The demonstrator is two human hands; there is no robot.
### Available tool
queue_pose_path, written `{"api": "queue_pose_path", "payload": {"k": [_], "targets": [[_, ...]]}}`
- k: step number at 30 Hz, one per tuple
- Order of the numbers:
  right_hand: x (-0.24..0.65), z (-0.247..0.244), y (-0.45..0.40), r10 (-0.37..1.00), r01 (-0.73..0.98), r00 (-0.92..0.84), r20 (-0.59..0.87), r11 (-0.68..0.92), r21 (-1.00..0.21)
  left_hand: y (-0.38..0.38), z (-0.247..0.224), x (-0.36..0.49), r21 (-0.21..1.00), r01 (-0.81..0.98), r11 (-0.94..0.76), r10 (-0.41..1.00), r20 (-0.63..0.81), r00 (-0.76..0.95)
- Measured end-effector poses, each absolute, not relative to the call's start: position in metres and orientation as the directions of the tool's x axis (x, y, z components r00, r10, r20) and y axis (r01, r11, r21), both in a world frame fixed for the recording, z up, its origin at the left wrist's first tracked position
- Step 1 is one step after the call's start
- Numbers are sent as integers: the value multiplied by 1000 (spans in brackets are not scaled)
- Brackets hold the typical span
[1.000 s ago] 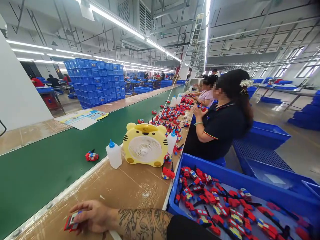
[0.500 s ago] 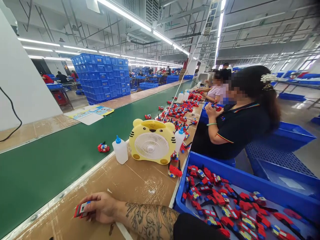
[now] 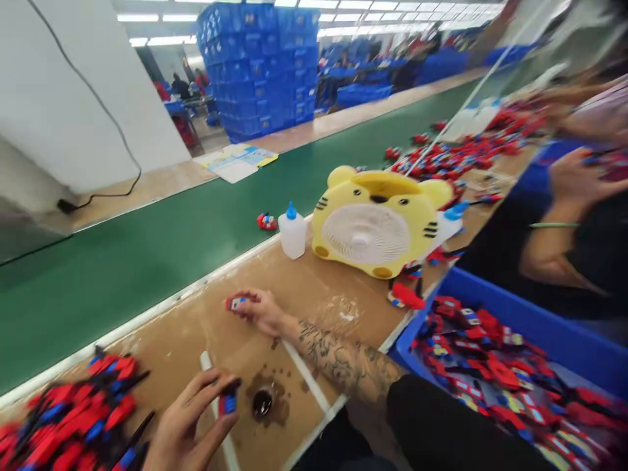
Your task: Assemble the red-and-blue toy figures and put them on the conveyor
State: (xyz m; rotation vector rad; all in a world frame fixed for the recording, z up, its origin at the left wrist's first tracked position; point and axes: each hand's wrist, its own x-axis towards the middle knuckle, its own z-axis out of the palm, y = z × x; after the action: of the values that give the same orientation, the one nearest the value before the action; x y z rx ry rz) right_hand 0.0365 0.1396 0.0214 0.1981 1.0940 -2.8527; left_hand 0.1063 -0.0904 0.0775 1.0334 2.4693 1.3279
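Observation:
My right hand point(image 3: 262, 313), on the tattooed arm, is closed round a small red, white and blue toy piece point(image 3: 236, 303) over the brown tabletop point(image 3: 206, 333). Nearer the bottom edge, my left hand point(image 3: 189, 418) pinches a blue and black piece point(image 3: 228, 398) between thumb and fingers. A small dark round container point(image 3: 261, 403) stands right of my left hand, amid brown stains. At the lower left lies a pile of red, blue and black toy parts point(image 3: 73, 418).
A yellow tiger-faced fan point(image 3: 380, 186) and a white bottle point(image 3: 293, 234) stand beyond my hands, beside a green belt point(image 3: 147, 248). A blue bin point(image 3: 520, 301) of toys sits right. Another person's hand point(image 3: 579, 183) shows at the right edge.
The view has swung left and down. My left hand with its piece, the toy pile and the dark container have come into view. My right hand still holds its toy piece.

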Motion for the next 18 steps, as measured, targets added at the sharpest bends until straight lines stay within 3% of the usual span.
{"api": "queue_pose_path", "payload": {"k": [3, 10, 18], "targets": [[37, 20, 142, -35, 127, -988, -153, -747, -652, -81, 91, 107, 590, 739, 325, 816, 220, -534], [39, 16, 141, -71, 135, -990, -123, -741, -658, -76, 105, 126, 199, 952, 235, 959, 112, -260], [38, 14, 142, -77, 126, -992, -102, -728, -673, -68, 111, 127, 85, 992, 97, 995, -3, -98]]}}
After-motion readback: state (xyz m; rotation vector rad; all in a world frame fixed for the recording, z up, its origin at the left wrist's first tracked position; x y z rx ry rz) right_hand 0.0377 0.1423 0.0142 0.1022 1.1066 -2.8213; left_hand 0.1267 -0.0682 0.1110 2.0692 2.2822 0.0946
